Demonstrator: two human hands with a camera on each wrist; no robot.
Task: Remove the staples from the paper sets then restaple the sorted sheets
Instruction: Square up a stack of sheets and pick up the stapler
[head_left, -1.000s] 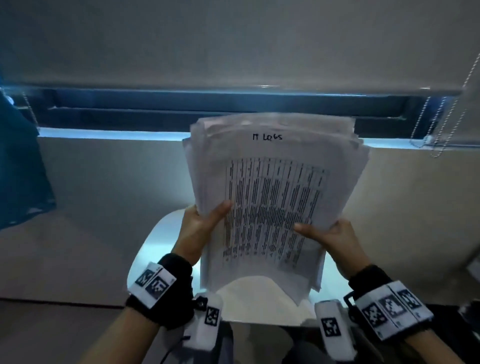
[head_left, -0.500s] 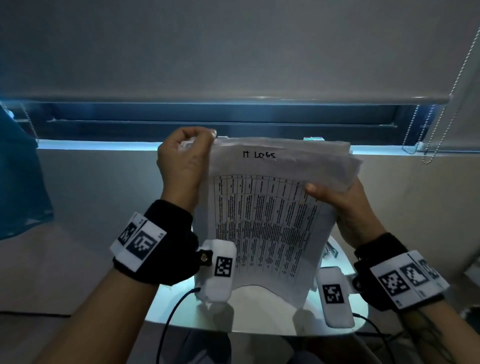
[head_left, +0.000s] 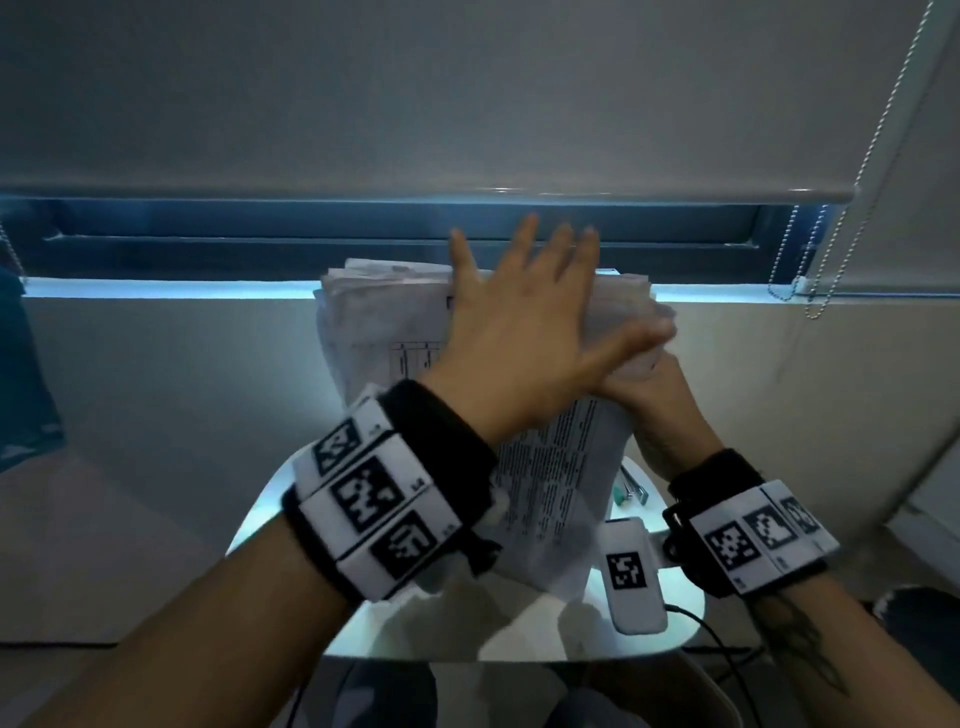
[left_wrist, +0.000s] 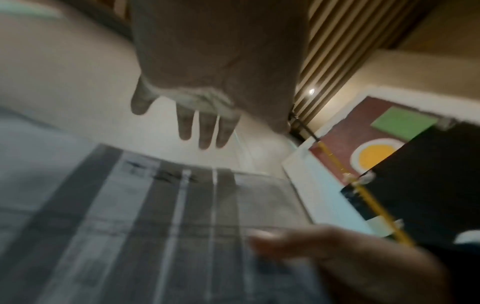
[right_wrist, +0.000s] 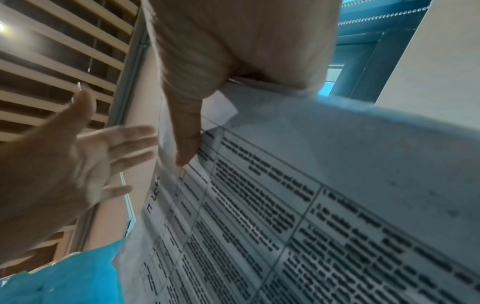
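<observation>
A thick stack of printed sheets (head_left: 561, 467) stands upright above the small round white table (head_left: 519, 634). The top sheet (right_wrist: 285, 205) carries a printed table and handwritten words. My right hand (head_left: 660, 410) grips the stack's right edge, thumb on the front page (right_wrist: 187, 148). My left hand (head_left: 524, 322) is spread flat with straight fingers in front of the stack's upper part, and I cannot tell whether it touches the paper. In the left wrist view my left hand (left_wrist: 197, 127) hovers open over the blurred page (left_wrist: 155, 226). A green stapler (head_left: 631, 491) lies on the table behind the stack.
A window sill (head_left: 156, 286) and a lowered roller blind (head_left: 467, 104) are straight ahead, with bead chains (head_left: 831, 249) hanging at right. A blue cloth (head_left: 26, 374) hangs at left. A cable (head_left: 722, 649) trails off the table's right edge.
My left hand has let go of the stack's top left corner, opened flat and swung right across the front of the sheets. My right hand still holds the stack's right edge.
</observation>
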